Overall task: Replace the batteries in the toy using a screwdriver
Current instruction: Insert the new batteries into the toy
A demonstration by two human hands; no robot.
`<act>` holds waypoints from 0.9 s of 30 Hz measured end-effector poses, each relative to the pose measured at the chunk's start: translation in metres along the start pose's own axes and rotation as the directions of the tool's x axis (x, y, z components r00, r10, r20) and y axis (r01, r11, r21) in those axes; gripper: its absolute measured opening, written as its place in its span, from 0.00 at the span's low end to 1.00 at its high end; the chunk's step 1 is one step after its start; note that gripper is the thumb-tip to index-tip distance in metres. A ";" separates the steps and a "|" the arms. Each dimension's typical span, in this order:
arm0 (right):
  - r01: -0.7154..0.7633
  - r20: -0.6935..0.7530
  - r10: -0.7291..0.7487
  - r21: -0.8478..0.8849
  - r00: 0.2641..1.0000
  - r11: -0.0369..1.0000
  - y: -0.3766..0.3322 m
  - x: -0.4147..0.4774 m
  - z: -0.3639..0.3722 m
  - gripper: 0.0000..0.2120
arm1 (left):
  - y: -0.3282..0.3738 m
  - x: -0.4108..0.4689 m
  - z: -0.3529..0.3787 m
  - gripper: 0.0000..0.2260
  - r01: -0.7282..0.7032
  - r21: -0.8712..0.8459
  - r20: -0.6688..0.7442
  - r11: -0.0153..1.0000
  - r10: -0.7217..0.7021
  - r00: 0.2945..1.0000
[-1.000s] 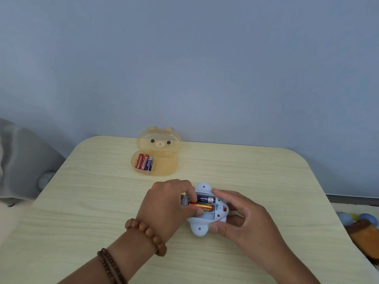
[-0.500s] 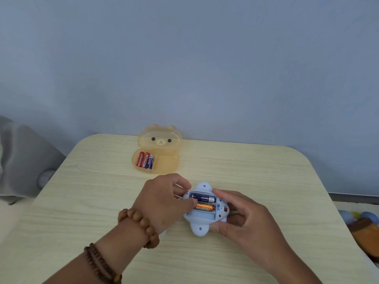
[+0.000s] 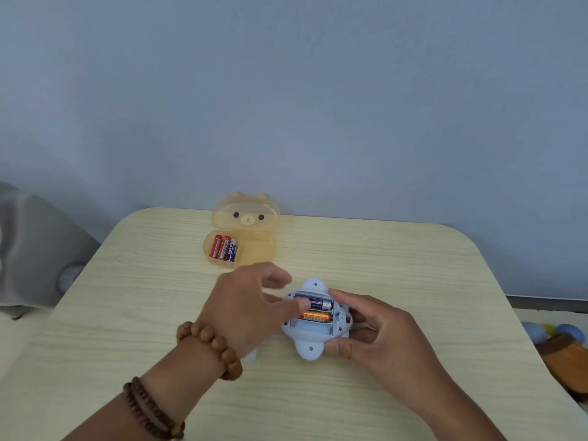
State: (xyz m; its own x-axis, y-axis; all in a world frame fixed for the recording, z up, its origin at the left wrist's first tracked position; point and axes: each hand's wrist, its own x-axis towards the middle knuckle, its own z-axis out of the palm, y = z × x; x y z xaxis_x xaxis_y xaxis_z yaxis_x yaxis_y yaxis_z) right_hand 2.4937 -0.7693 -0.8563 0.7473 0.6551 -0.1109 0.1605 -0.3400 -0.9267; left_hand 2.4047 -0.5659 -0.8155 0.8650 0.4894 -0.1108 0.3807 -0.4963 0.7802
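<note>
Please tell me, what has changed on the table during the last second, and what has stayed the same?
The left hand opened and drew back leftward; now one fingertip touches the dark battery in the toy. The right hand still grips the toy. The orange battery and bear case stayed put.

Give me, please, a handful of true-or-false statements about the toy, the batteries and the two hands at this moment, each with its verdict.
1. The toy lies with its battery compartment open. True.
2. Two batteries sit in the compartment, a dark one and an orange one. True.
3. The bear-faced box is closed. False: its lid stands open.
4. The box holds three batteries. True.
5. The right hand holds a screwdriver. False: it steadies the toy; no screwdriver is in view.
6. The left hand rests flat on the table, away from the toy. False: a finger touches the dark battery.
</note>
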 end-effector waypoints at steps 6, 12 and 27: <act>-0.012 -0.001 0.012 0.022 1.000 1.000 0.000 -0.004 0.001 0.32 | -0.015 -0.006 -0.061 0.10 0.144 0.445 -0.262 0.884 -0.025 0.965; -0.011 -0.004 0.011 0.020 1.000 1.000 0.001 -0.003 0.002 0.32 | -0.042 -0.008 -0.065 0.20 0.277 0.659 -0.041 0.699 -0.335 0.941; 0.000 -0.008 0.000 -0.003 1.000 1.000 0.002 -0.003 0.002 0.33 | -0.006 -0.003 -0.025 0.13 -0.400 0.166 0.038 0.901 0.399 0.916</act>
State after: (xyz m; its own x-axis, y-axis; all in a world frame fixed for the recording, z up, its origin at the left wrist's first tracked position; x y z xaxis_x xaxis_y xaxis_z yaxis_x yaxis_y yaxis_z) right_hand 2.4903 -0.7705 -0.8586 0.7527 0.6494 -0.1083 0.1624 -0.3425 -0.9254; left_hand 2.3912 -0.5461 -0.8043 0.9568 0.2228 0.1869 0.0515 -0.7623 0.6452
